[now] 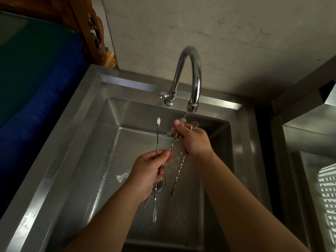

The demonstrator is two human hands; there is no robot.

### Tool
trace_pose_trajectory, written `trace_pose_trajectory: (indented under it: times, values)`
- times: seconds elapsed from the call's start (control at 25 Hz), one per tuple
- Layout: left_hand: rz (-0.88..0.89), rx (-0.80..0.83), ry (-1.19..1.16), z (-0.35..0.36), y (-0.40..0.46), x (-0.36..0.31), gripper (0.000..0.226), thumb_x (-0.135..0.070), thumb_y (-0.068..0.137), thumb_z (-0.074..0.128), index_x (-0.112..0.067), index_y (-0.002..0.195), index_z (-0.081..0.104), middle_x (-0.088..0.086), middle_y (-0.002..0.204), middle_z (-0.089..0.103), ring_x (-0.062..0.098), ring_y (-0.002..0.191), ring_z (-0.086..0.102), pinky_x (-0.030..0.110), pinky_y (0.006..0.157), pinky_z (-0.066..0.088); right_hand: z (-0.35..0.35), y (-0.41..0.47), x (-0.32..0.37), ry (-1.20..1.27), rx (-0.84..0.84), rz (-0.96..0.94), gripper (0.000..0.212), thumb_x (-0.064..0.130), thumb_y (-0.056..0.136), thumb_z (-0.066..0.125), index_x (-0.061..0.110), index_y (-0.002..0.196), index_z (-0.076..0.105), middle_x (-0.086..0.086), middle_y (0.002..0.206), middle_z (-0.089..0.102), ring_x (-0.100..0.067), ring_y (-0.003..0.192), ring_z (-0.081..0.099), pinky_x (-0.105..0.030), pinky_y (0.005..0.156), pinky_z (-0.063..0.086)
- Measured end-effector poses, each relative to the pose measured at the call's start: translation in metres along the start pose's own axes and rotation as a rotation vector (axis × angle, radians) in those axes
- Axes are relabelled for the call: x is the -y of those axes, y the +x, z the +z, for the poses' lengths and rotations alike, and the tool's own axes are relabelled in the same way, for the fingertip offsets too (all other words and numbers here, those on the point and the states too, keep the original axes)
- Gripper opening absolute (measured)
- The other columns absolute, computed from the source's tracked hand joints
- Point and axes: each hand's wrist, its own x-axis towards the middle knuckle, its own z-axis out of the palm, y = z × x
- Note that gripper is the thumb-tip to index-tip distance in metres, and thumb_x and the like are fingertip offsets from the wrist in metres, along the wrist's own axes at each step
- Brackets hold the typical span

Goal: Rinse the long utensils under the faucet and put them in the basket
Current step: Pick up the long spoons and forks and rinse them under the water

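Over the steel sink (87, 135) my left hand (151, 171) grips long twisted-stem utensils. One of them, a soapy spoon (157, 135), stands up with white foam on its bowl, and a small fork end (154, 214) hangs below the hand. My right hand (192, 140) holds other long utensils (179, 171) just under the faucet (192, 77). A thin stream of water falls from the spout onto their spoon ends at my fingertips. One stem slants down from my right hand to my left. The white slotted basket (327, 193) sits at the far right edge, partly cut off.
The drain (161, 186) lies under my left hand. The faucet lever (162, 95) is at the sink's back rim. A second steel basin (298, 160) on the right holds the basket. A blue and green padded thing (36, 88) fills the left side, beside carved wood.
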Motion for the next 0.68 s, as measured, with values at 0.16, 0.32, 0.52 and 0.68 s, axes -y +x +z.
trace_pose_trajectory:
  times: [0.16,0.32,0.52,0.68]
  values:
    - [0.005,-0.005,-0.017,0.002,0.001,-0.006,0.011,-0.018,0.092,0.071,-0.016,0.091,0.082,-0.003,0.074,0.079,0.004,0.043,0.042,0.015,0.035,0.028,0.013,0.004,0.005,0.038,-0.047,0.041,0.040,0.052,0.097,0.063,0.018,0.086,0.080,0.006,0.070,0.072,-0.004,0.042,0.045,-0.022,0.039,0.035]
    - [-0.020,0.023,0.015,0.003,-0.001,-0.010,0.012,-0.019,0.093,0.070,-0.013,0.094,0.080,-0.001,0.078,0.080,0.004,0.042,0.044,0.015,0.036,0.030,0.010,0.005,0.008,0.165,-0.056,0.129,0.055,0.054,0.105,0.046,0.015,0.084,0.079,0.002,0.067,0.064,-0.005,0.041,0.039,-0.022,0.038,0.031]
    - [-0.073,0.164,-0.031,0.008,-0.007,-0.011,0.026,-0.028,0.102,0.058,-0.015,0.101,0.081,0.007,0.097,0.082,0.022,0.073,0.077,0.028,0.053,0.059,-0.001,0.001,0.009,0.226,-0.138,0.072,0.052,0.054,0.104,0.048,0.019,0.070,0.063,0.005,0.054,0.057,-0.012,0.053,0.050,-0.030,0.055,0.046]
    - [-0.067,0.178,0.057,0.005,-0.003,-0.013,0.026,-0.029,0.101,0.058,-0.015,0.105,0.079,0.001,0.083,0.079,0.020,0.069,0.076,0.031,0.055,0.060,-0.012,-0.005,0.016,0.265,-0.084,0.066,0.050,0.059,0.102,0.048,0.022,0.069,0.055,0.005,0.054,0.046,-0.009,0.042,0.044,-0.027,0.043,0.047]
